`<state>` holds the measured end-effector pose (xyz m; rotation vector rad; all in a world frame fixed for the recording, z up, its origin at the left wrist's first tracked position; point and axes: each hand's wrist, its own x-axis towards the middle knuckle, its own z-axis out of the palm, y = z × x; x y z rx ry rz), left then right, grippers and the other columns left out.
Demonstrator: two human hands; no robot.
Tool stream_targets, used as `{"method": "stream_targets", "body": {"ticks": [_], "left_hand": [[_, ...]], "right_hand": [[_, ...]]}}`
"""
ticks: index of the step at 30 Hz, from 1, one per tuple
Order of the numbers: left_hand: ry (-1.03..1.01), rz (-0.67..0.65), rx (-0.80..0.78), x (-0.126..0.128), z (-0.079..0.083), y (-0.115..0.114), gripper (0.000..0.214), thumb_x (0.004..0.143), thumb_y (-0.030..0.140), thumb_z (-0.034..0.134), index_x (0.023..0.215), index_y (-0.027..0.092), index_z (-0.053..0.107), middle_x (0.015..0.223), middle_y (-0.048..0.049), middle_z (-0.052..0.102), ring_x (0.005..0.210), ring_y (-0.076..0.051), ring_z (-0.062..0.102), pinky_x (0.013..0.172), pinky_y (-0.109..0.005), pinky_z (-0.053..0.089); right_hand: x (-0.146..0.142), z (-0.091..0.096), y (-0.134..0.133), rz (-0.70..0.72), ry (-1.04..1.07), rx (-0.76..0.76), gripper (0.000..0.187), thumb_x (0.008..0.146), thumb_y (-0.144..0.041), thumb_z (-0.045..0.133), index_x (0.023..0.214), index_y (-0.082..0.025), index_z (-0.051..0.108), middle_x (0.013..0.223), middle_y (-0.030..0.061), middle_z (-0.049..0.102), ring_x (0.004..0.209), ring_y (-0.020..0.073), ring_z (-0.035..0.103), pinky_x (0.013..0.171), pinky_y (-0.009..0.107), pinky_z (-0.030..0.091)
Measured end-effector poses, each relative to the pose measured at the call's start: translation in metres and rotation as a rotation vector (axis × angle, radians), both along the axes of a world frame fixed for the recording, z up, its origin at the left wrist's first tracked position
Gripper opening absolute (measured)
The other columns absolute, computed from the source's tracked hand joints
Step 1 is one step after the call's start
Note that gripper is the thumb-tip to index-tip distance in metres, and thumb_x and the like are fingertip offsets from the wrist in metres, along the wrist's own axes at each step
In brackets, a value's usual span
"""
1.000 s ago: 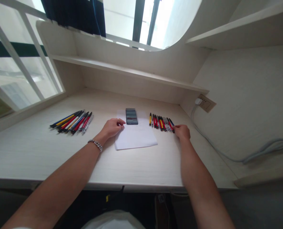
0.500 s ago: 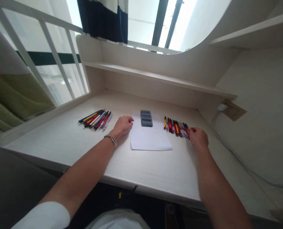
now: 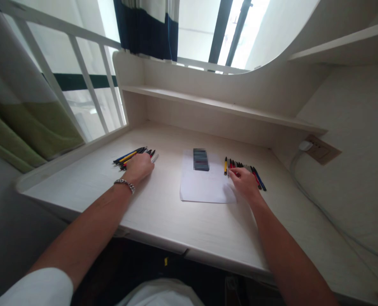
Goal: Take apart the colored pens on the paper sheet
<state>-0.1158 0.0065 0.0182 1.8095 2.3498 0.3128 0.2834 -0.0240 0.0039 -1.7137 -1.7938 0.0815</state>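
Across a sheet of white paper (image 3: 204, 185) on a cream laminate desk (image 3: 163, 216), I work with one hand on each side. Left of the sheet, my left hand (image 3: 139, 167), wearing a silver chain bracelet (image 3: 124, 185), sits cupped, knuckles up, over a fan of ballpoint pens (image 3: 130, 157). Its fingers are hidden, so I cannot tell whether they pinch anything. Those pens lie slanted, their long axes running from lower left to upper right, with a white barrel (image 3: 155, 158) poking out past my fingers. Right of the sheet, my right hand (image 3: 244, 182) curls downward, its fingertips (image 3: 232, 172) at a second batch of pens (image 3: 243, 169); I cannot tell whether they grip one. Most of that batch stands in a near-parallel row, long axes pointing away from me toward the shelf (image 3: 208, 102) behind the sheet. A yellow pen (image 3: 225, 165) lies just beside the sheet's right edge, while two blue pens (image 3: 259, 179) at the far end of the row lean, running down and to the right. On the sheet's far end rests a pixelated dark rectangular object (image 3: 201, 159), its long axis also pointing toward the shelf.
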Motion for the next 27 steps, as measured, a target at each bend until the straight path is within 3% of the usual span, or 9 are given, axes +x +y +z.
{"method": "stream_targets", "body": {"ticks": [6, 9, 13, 17, 21, 27], "left_hand": [[-0.008, -0.013, 0.022, 0.003, 0.0, 0.005, 0.019, 0.086, 0.024, 0.06, 0.093, 0.013, 0.074, 0.099, -0.0249, 0.07, 0.103, -0.041, 0.065, 0.087, -0.055, 0.051], [0.007, -0.204, 0.072, 0.016, 0.007, 0.006, 0.022, 0.088, 0.029, 0.058, 0.082, 0.016, 0.074, 0.091, -0.019, 0.073, 0.095, -0.034, 0.067, 0.086, -0.046, 0.051], [-0.045, -0.481, 0.179, 0.06, 0.013, 0.004, 0.02, 0.088, 0.032, 0.06, 0.091, 0.019, 0.075, 0.091, -0.0115, 0.075, 0.086, -0.025, 0.067, 0.08, -0.033, 0.049], [-0.115, -0.659, 0.195, 0.114, 0.005, -0.002, 0.018, 0.086, 0.029, 0.062, 0.092, 0.021, 0.076, 0.091, -0.01, 0.075, 0.081, -0.022, 0.066, 0.072, -0.03, 0.046], [-0.069, -0.695, 0.181, 0.143, -0.011, -0.006, 0.017, 0.084, 0.026, 0.061, 0.088, 0.02, 0.077, 0.093, -0.0119, 0.074, 0.084, -0.025, 0.066, 0.07, -0.031, 0.045], [-0.112, -0.71, 0.213, 0.14, -0.026, -0.006, 0.023, 0.086, 0.031, 0.06, 0.095, 0.02, 0.079, 0.1, -0.0119, 0.072, 0.089, -0.023, 0.065, 0.078, -0.031, 0.048]], "right_hand": [[-0.007, -0.002, -0.002, 0.038, -0.011, -0.068, 0.024, 0.089, -0.031, 0.059, 0.094, -0.018, 0.079, 0.099, 0.0087, 0.076, 0.085, 0.02, 0.068, 0.081, 0.03, 0.048], [-0.014, -0.001, -0.004, 0.082, -0.002, -0.053, 0.024, 0.089, -0.03, 0.059, 0.093, -0.019, 0.079, 0.098, 0.0087, 0.077, 0.085, 0.02, 0.068, 0.083, 0.03, 0.049], [-0.014, -0.001, -0.004, 0.078, 0.029, -0.017, 0.024, 0.089, -0.031, 0.058, 0.093, -0.02, 0.079, 0.098, 0.0085, 0.077, 0.087, 0.0205, 0.069, 0.083, 0.031, 0.049], [-0.007, -0.003, -0.002, 0.063, 0.036, 0.0, 0.024, 0.089, -0.032, 0.059, 0.093, -0.02, 0.079, 0.1, 0.008, 0.077, 0.087, 0.0198, 0.069, 0.083, 0.03, 0.049], [-0.001, -0.004, 0.0, 0.069, 0.051, -0.005, 0.024, 0.09, -0.031, 0.059, 0.094, -0.019, 0.079, 0.098, 0.0081, 0.077, 0.087, 0.0199, 0.069, 0.083, 0.03, 0.049], [-0.004, -0.003, 0.0, 0.088, 0.041, -0.003, 0.023, 0.089, -0.031, 0.06, 0.094, -0.019, 0.079, 0.096, 0.008, 0.077, 0.086, 0.0201, 0.069, 0.083, 0.03, 0.049]]}}
